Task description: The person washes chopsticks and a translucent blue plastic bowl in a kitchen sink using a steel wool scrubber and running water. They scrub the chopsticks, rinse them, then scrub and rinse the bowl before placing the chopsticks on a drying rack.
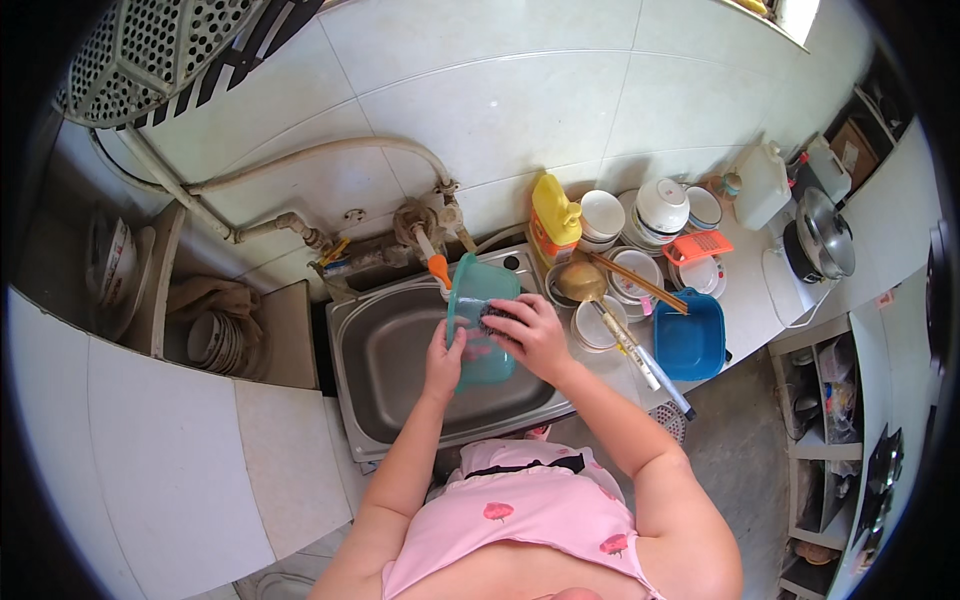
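Observation:
Over a stainless steel sink [386, 375], my left hand [445, 361] grips the rim of a translucent green plastic basin [487, 367], which is tilted on its side. My right hand [529, 336] presses a dark scouring pad [495, 319] against the basin's outer side or base; the pad is partly hidden under the fingers. Behind the basin rises a faucet with an orange end [439, 268], close to the rim. The sink's bowl below holds no visible water.
Right of the sink stand a yellow detergent bottle [555, 217], stacked white bowls [662, 206], a brass-coloured ladle [581, 282], wooden chopsticks [645, 283], an orange grater-like tool [697, 247] and a blue plastic basin [688, 352]. An open cubby at left holds bowls [214, 341].

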Action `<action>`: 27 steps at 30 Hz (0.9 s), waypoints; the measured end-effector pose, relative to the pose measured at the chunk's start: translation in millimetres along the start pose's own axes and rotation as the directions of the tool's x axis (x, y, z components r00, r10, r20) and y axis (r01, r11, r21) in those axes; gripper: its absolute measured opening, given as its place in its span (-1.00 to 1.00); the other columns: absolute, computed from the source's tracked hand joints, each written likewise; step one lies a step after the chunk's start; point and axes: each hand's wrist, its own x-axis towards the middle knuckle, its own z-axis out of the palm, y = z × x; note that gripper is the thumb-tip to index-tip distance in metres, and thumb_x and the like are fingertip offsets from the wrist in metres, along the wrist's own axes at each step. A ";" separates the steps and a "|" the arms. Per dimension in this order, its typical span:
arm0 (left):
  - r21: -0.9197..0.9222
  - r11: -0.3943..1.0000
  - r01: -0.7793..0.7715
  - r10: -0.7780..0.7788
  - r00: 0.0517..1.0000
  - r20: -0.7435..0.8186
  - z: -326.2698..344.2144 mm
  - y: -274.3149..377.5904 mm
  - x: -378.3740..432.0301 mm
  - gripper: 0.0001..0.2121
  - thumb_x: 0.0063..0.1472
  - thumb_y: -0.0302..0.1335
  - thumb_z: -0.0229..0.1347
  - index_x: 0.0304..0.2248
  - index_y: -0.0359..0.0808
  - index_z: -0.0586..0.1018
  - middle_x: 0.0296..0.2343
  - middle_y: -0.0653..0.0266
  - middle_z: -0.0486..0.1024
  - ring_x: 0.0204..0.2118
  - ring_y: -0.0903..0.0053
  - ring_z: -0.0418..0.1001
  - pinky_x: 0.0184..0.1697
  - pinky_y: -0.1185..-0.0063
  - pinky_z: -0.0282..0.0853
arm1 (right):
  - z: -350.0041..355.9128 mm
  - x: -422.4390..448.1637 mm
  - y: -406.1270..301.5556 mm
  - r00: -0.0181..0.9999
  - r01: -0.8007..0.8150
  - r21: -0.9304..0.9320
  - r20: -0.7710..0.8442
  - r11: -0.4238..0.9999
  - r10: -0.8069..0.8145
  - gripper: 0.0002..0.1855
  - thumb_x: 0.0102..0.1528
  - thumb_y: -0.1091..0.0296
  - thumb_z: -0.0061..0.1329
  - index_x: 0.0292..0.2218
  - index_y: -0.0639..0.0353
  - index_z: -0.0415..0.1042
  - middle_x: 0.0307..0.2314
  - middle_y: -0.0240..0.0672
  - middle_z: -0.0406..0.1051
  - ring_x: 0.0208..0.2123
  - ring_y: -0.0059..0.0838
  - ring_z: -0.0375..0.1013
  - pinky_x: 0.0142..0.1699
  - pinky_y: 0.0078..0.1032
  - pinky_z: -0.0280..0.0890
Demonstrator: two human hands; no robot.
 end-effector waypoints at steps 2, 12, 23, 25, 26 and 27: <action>-0.012 1.000 0.010 -0.010 0.999 -0.049 2.8 -2.3 0.4 -0.80 0.31 -0.34 -0.11 -0.16 -0.25 0.35 -0.25 0.17 0.52 -0.40 0.54 0.54 -0.42 0.70 0.33 | -0.5 -5.8 -6.2 0.999 0.030 -0.028 0.016 0.999 -0.030 -0.65 -0.17 0.29 0.13 -0.25 -0.16 0.50 -0.21 -0.51 0.40 -0.20 -0.26 0.31 -0.14 -0.34 0.27; -0.004 1.000 0.030 -0.030 0.999 0.036 5.5 9.2 -13.5 -0.80 0.30 -0.33 -0.08 -0.21 -0.29 0.36 -0.42 0.15 0.55 -0.49 0.51 0.54 -0.44 0.68 0.36 | 11.1 1.8 32.2 0.980 -0.173 0.076 -0.088 0.982 0.180 -0.77 -0.07 0.32 0.09 -0.28 -0.03 0.52 -0.25 -0.43 0.42 -0.19 -0.24 0.29 -0.07 -0.35 0.24; -0.029 1.000 -0.012 0.013 0.999 0.050 -8.1 3.2 -25.0 -0.79 0.29 -0.30 -0.07 -0.21 -0.25 0.37 -0.46 0.18 0.57 -0.51 0.57 0.52 -0.45 0.71 0.29 | 25.6 11.2 67.9 0.864 -0.501 0.212 0.074 0.839 0.498 -0.78 0.07 0.21 -0.05 -0.24 -0.01 0.52 -0.25 -0.34 0.44 -0.19 -0.23 0.31 -0.03 -0.37 0.19; -0.025 0.999 -0.024 0.025 0.998 0.054 -9.4 4.4 -24.8 -0.79 0.29 -0.29 -0.07 -0.21 -0.25 0.37 -0.46 0.18 0.57 -0.51 0.58 0.52 -0.46 0.72 0.27 | 22.6 13.9 58.8 0.894 -0.445 0.172 0.020 0.879 0.449 -0.80 0.04 0.24 -0.02 -0.27 -0.01 0.52 -0.27 -0.37 0.44 -0.21 -0.24 0.31 -0.05 -0.37 0.21; -0.023 0.999 -0.030 0.031 0.998 0.056 -10.0 4.9 -24.4 -0.79 0.29 -0.29 -0.07 -0.21 -0.25 0.37 -0.46 0.19 0.57 -0.51 0.59 0.52 -0.46 0.73 0.26 | 20.9 15.5 53.4 0.906 -0.417 0.151 -0.007 0.897 0.422 -0.81 0.03 0.25 0.00 -0.28 -0.01 0.52 -0.28 -0.38 0.44 -0.22 -0.24 0.31 -0.06 -0.37 0.21; -0.016 0.999 -0.029 0.030 0.998 0.053 -10.4 4.4 -24.0 -0.79 0.29 -0.29 -0.07 -0.20 -0.25 0.37 -0.46 0.19 0.57 -0.51 0.59 0.52 -0.46 0.73 0.27 | 18.3 17.4 46.7 0.929 -0.364 0.129 -0.022 0.922 0.370 -0.82 0.01 0.27 0.01 -0.29 -0.01 0.52 -0.29 -0.40 0.44 -0.22 -0.25 0.31 -0.07 -0.38 0.22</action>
